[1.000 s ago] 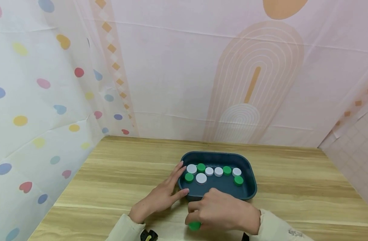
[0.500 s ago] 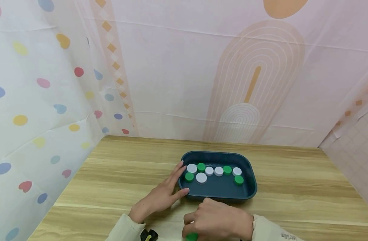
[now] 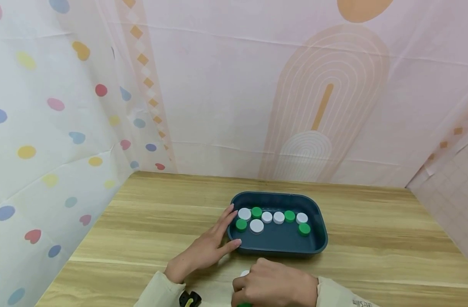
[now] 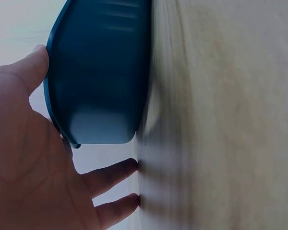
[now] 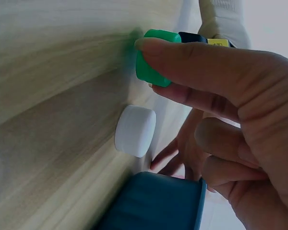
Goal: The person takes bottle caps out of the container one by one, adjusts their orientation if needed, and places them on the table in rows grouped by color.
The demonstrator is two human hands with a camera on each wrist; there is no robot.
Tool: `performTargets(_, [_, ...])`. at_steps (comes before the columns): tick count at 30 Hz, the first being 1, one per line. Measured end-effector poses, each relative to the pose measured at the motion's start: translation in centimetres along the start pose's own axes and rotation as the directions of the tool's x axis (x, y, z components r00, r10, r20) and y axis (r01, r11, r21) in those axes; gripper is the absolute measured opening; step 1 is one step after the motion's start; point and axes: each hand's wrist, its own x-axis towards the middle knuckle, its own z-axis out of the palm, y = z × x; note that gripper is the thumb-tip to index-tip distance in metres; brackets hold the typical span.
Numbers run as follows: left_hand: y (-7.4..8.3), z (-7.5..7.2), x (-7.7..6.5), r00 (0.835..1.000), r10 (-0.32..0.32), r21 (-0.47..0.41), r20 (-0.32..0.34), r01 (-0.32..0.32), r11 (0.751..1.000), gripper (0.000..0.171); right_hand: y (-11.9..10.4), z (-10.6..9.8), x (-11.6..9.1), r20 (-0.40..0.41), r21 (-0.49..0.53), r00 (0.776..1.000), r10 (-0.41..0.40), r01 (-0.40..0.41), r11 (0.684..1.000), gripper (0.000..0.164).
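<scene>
My right hand (image 3: 274,283) pinches a green bottle cap (image 5: 151,74) between thumb and finger, low over the wooden table near the front. In the right wrist view, a white bottle cap (image 5: 136,132) sits on the table beside it, between the held cap and the dark blue tray (image 3: 280,245). The head view has most of that white cap hidden behind my right hand. At the tray's left end, my left hand (image 3: 203,251) spreads its straight fingers, the thumb touching the rim. Two of its fingertips meet the table in the left wrist view.
Inside the tray lie several white caps (image 3: 256,226) and several green caps (image 3: 304,229), mostly along the back and sides. Patterned cloth (image 3: 218,98) hangs behind the wooden table (image 3: 161,204). A black strap with yellow (image 3: 189,299) is near the left sleeve.
My right hand has moved toward the front edge with the green cap, away from the tray. A white cap on the table now shows behind it. The left hand stays in place.
</scene>
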Motion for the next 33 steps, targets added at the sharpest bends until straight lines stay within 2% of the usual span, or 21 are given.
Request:
performTargets(9, [0.02, 0.01, 0.09, 1.000, 0.002, 0.005, -0.003, -0.002, 1.000, 0.073, 0.13, 0.22, 0.14, 0.040, 0.015, 0.999, 0.015, -0.015, 1.000, 0.022])
performTargets(16, [-0.01, 0.00, 0.07, 1.000, 0.003, 0.002, -0.002, -0.003, 1.000, 0.074, 0.12, 0.31, 0.36, 0.058, -0.034, 0.998, 0.009, -0.007, 0.999, 0.021])
performTargets(23, [-0.03, 0.05, 0.01, 1.000, 0.000, 0.005, -0.001, 0.000, 1.000, 0.074, 0.03, 0.37, 0.48, 0.078, -0.028, 0.997, 0.022, -0.020, 0.999, 0.023])
performTargets(33, [-0.14, 0.10, 0.00, 1.000, 0.004, 0.006, -0.003, -0.003, 1.000, 0.073, 0.03, 0.33, 0.48, 0.080, -0.026, 0.996, 0.027, -0.025, 0.999, 0.023])
